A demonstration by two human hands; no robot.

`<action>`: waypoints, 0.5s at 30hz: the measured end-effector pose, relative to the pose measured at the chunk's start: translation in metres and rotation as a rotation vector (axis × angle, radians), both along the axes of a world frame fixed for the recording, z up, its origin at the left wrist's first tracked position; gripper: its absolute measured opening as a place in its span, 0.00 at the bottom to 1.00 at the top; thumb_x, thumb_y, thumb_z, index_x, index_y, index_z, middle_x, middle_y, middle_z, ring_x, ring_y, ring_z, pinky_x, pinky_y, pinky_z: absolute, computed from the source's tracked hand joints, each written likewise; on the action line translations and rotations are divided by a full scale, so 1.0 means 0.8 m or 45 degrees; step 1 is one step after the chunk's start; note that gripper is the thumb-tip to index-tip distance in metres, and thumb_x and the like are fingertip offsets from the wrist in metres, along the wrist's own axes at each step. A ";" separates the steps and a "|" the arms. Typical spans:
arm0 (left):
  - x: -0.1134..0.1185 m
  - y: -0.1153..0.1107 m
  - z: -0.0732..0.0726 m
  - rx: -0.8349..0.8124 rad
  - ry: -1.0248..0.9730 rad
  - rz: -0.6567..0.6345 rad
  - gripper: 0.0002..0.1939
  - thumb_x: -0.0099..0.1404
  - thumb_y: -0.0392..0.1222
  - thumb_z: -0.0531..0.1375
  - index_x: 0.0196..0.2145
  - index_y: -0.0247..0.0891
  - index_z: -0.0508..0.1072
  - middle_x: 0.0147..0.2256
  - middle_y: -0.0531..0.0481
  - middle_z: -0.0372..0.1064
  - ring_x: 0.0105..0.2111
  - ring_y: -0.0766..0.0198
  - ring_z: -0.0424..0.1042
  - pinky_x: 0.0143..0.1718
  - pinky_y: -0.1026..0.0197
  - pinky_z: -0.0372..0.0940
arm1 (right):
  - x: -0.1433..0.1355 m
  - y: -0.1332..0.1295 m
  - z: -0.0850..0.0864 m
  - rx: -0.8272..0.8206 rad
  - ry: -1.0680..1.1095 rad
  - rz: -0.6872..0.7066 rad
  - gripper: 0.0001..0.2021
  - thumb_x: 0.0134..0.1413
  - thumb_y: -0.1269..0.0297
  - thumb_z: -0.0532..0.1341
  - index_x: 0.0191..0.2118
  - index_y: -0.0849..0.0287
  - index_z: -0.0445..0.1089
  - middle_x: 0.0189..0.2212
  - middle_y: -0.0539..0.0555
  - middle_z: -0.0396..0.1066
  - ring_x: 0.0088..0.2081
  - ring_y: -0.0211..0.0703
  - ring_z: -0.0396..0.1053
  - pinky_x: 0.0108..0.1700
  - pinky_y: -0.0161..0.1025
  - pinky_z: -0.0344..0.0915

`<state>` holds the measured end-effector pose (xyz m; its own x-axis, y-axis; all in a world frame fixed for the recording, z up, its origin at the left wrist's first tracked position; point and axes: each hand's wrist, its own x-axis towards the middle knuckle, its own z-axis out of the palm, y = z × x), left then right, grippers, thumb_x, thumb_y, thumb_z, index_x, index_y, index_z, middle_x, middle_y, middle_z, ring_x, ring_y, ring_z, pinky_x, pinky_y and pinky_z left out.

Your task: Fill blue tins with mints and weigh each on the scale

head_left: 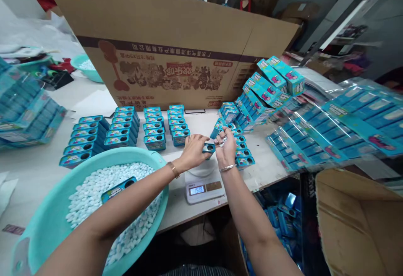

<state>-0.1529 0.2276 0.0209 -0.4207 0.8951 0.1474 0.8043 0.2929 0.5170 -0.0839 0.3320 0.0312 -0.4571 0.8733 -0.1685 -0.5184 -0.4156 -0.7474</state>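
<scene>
Over the small white scale (206, 191), whose display lights up, my left hand (195, 152) grips a blue tin (208, 147) with a dark round opening on top. Just right of it, my right hand (226, 144) is curled palm up around several white candies (223, 140), beside another blue tin (217, 128) at its fingertips. A large turquoise basin (34, 225) at the left holds many white candies (94, 183), with a blue tin (118, 188) lying on them under my left forearm. Rows of blue tins (155, 141) stand behind the basin.
A tall printed cardboard sheet (176, 28) rises behind the tins. Stacked blue display boxes (267, 85) stand at the back right, wrapped packs (340, 121) at the far right and more packs (28, 108) at the left. Below the table edge is an open carton (355, 221). A person is behind the cardboard.
</scene>
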 end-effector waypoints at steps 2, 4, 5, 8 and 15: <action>0.000 0.001 0.001 -0.004 -0.013 0.003 0.24 0.57 0.44 0.64 0.52 0.40 0.68 0.49 0.44 0.68 0.54 0.50 0.62 0.56 0.48 0.55 | -0.003 -0.001 -0.002 0.084 -0.028 -0.041 0.06 0.52 0.62 0.61 0.31 0.58 0.64 0.16 0.38 0.53 0.15 0.26 0.47 0.18 0.28 0.48; 0.001 0.002 0.002 -0.008 -0.024 0.004 0.23 0.58 0.44 0.64 0.51 0.40 0.68 0.49 0.44 0.68 0.53 0.50 0.63 0.55 0.49 0.55 | -0.006 -0.003 -0.004 0.159 -0.032 -0.063 0.07 0.52 0.62 0.61 0.30 0.58 0.65 0.16 0.39 0.54 0.15 0.26 0.48 0.18 0.27 0.47; 0.001 0.002 0.002 -0.008 -0.029 0.007 0.23 0.58 0.44 0.64 0.51 0.40 0.68 0.49 0.44 0.68 0.53 0.50 0.63 0.55 0.49 0.55 | -0.008 -0.003 -0.004 0.183 -0.027 -0.067 0.06 0.52 0.62 0.61 0.30 0.58 0.65 0.16 0.39 0.54 0.15 0.26 0.48 0.18 0.27 0.46; 0.001 0.002 0.003 -0.010 -0.040 0.019 0.23 0.58 0.44 0.64 0.51 0.40 0.69 0.49 0.44 0.68 0.53 0.50 0.63 0.56 0.49 0.55 | -0.011 -0.002 -0.005 0.147 0.012 -0.046 0.05 0.53 0.65 0.60 0.30 0.58 0.64 0.16 0.39 0.54 0.14 0.26 0.47 0.17 0.26 0.46; -0.002 -0.003 0.005 -0.012 -0.044 -0.004 0.24 0.57 0.44 0.65 0.51 0.38 0.69 0.49 0.43 0.68 0.52 0.49 0.63 0.54 0.49 0.57 | 0.015 0.031 0.000 -0.442 0.360 0.207 0.12 0.63 0.72 0.46 0.28 0.57 0.57 0.13 0.38 0.47 0.10 0.26 0.43 0.12 0.25 0.41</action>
<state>-0.1547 0.2254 0.0247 -0.4226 0.8978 0.1239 0.7868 0.2956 0.5418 -0.0715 0.3568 0.0315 -0.6532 0.7008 -0.2868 -0.5891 -0.7083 -0.3890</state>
